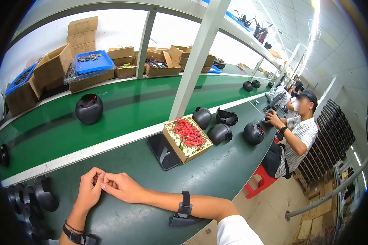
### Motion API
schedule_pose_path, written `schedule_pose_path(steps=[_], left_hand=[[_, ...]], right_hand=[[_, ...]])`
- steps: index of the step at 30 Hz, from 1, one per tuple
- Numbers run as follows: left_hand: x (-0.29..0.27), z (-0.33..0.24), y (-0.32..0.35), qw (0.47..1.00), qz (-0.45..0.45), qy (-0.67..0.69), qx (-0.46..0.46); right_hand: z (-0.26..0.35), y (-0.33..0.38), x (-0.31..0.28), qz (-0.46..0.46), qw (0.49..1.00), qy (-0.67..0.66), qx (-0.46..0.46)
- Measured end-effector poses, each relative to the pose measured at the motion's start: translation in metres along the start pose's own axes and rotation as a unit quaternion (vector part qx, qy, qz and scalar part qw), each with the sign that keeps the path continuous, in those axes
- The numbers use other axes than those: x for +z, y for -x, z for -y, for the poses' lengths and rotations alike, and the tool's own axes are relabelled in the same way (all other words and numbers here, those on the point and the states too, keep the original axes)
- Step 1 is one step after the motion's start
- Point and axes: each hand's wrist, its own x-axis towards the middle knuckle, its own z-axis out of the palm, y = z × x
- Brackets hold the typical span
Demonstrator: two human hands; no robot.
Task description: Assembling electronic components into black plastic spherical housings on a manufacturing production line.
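Note:
My left hand (89,184) and my right hand (122,188) meet over the dark green workbench (151,220), fingers curled and touching. Anything between them is hidden. To the left of my left hand stand several black curved shells (45,193), partly nested together. Beyond my right hand lies a dark flat phone (162,152), beside an open cardboard box (197,155) full of small parts with red wires (189,133). Right of that box are black rounded shells (220,134), some hollow side showing. A black strap device (185,210) is on my right forearm.
A green conveyor belt (135,98) runs behind the bench, carrying a black ball-shaped housing (89,109). A white post (198,61) rises at the bench's back edge. Cardboard boxes and a blue tray (95,63) line the far side. A co-worker (298,130) sits at right.

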Motion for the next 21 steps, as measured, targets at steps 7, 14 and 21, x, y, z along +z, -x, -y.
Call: schedule_pose_path(steps=[7,14,21], left_hand=[[0.001,0.003,-0.004,1.000,0.001,0.016,0.003],[-0.008,0.004,0.001,0.999,0.020,0.043,0.005],[0.016,0.009,-0.005,0.998,0.037,0.037,0.039]], right_hand=[[-0.003,-0.002,-0.002,-0.002,1.000,0.013,-0.001],[-0.003,-0.007,0.002,0.023,0.998,0.057,0.017],[0.002,0.015,-0.018,-0.012,0.995,0.006,0.095]])
